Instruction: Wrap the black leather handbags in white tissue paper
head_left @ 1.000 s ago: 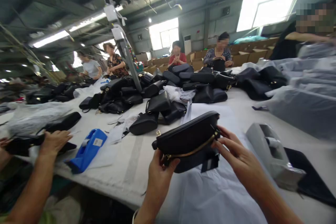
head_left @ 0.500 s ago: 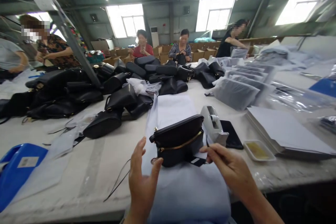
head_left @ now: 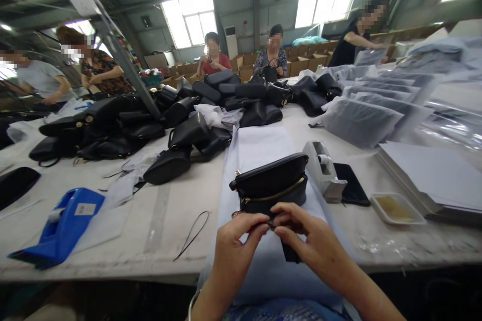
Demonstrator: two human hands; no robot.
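Note:
A small black bag [head_left: 271, 180] with a gold zipper stands tilted on a pale bluish-white sheet [head_left: 259, 143] in front of me. My left hand [head_left: 241, 241] is closed in a pinch just below the bag's front. My right hand [head_left: 301, 233] pinches against it, fingertips meeting over something small and dark, mostly hidden. From under my right hand hangs a flat black tag [head_left: 289, 253]. A round charm [head_left: 236, 214] at the bag's lower left shows above my left hand. To the left, a thin black cord loop [head_left: 192, 233] lies on the table.
Black bags [head_left: 188, 133] are heaped left and behind. On the right are a grey tape dispenser [head_left: 324, 170], a black phone-like slab [head_left: 350, 183], a shallow plastic tray [head_left: 397, 208], stacked white sheets [head_left: 433, 175] and wrapped bags [head_left: 361, 120]. A blue tape dispenser [head_left: 68, 225] stands left. Several people work beyond.
Both hands have come together in front of the bag; my left hand went from open to pinching. My right hand moved left with the black tag. The view has shifted left.

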